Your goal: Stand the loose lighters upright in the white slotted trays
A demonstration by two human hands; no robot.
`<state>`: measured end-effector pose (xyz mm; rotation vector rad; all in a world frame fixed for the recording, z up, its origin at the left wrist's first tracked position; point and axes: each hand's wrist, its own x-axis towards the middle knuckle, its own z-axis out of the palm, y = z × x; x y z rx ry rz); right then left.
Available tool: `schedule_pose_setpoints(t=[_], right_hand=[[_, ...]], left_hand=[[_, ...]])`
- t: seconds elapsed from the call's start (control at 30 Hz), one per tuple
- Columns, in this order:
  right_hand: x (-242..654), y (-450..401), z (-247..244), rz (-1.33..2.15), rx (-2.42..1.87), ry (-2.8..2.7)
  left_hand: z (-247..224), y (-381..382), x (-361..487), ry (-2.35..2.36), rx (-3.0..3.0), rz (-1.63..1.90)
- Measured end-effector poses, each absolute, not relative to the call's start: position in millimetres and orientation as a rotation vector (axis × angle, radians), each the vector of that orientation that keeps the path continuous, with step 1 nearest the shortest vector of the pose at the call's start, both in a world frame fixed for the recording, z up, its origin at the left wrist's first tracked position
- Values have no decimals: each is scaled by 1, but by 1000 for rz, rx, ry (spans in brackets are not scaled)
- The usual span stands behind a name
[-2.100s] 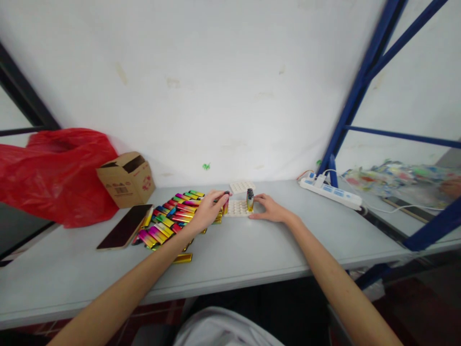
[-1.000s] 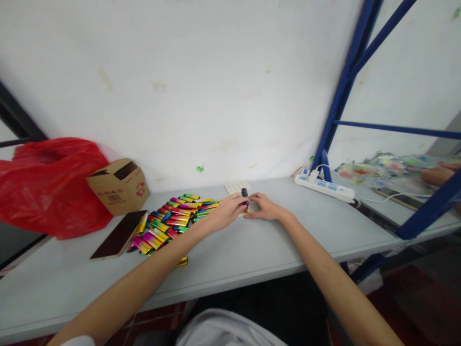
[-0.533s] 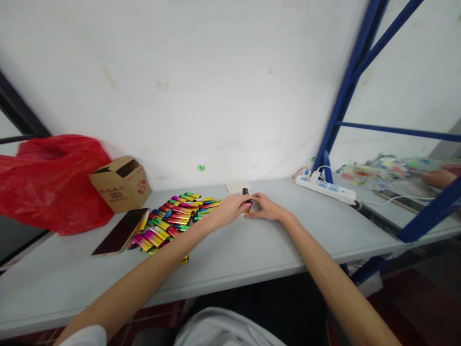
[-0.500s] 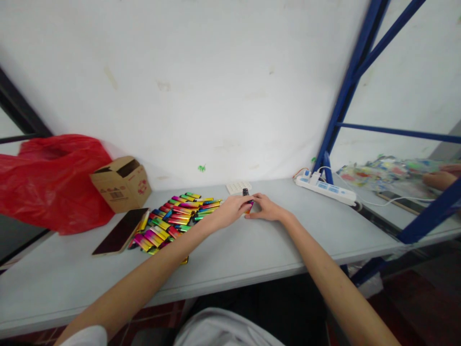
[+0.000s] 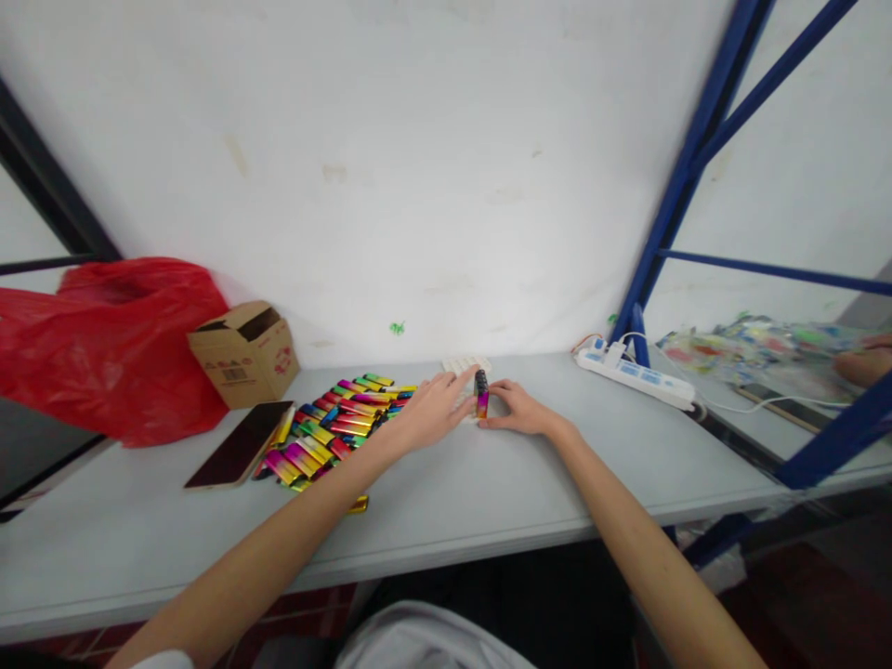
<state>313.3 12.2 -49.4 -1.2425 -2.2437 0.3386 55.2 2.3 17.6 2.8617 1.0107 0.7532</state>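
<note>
Row of lighters [image 5: 481, 398] standing upright, close together, between the two hands, right of the table's middle; black tops up, nearest body purple shading to orange. Base of the row partly hidden by fingers.

Left hand [image 5: 436, 409] on the left side of the row: fingers extended and well parted from the thumb, index reaching toward the black tops. No grip seen; contact with the row hard to tell. Right hand [image 5: 521, 409] on the right side: thumb and index bent into a wide curve, tips at the row's near and right sides. Cannot tell whether they have hold of anything.

Far side, just beyond the row: pale tray [image 5: 465, 363] lying flat, close to the white wall [image 5: 418, 186].

Left of the hands: loose pile of metallic lighters [image 5: 355, 420], many colours, lying on their sides on the grey table [image 5: 557, 483]. Phone [image 5: 237, 446] at the pile's left edge, dark screen up. Farther left, carton [image 5: 243, 358] with open top, against red plastic bag [image 5: 139, 344].

Far right: white power strip [image 5: 637, 378], plugs in, by the blue frame [image 5: 669, 223]. Beyond the frame, clear plastic heap [image 5: 759, 339] and another person's hand [image 5: 864, 365].
</note>
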Motion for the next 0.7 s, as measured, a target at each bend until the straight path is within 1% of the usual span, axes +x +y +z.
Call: schedule_pose_setpoints(t=[0.13, 0.23, 0.43, 0.57, 0.7], right_hand=[[314, 13, -49, 353, -1250, -2247], [314, 13, -49, 362, -1263, -2251], [314, 12, -49, 369, -1286, -2248], [315, 12, -48, 370, -1279, -2267], [315, 12, -48, 375, -1279, -2265]], left_hand=[[26, 29, 12, 1167, 2796, 784], [34, 56, -39, 1388, 2735, 776], [40, 96, -137, 1845, 2581, 413], [32, 103, -158, 1941, 2458, 261], [23, 105, -148, 1892, 2429, 244]])
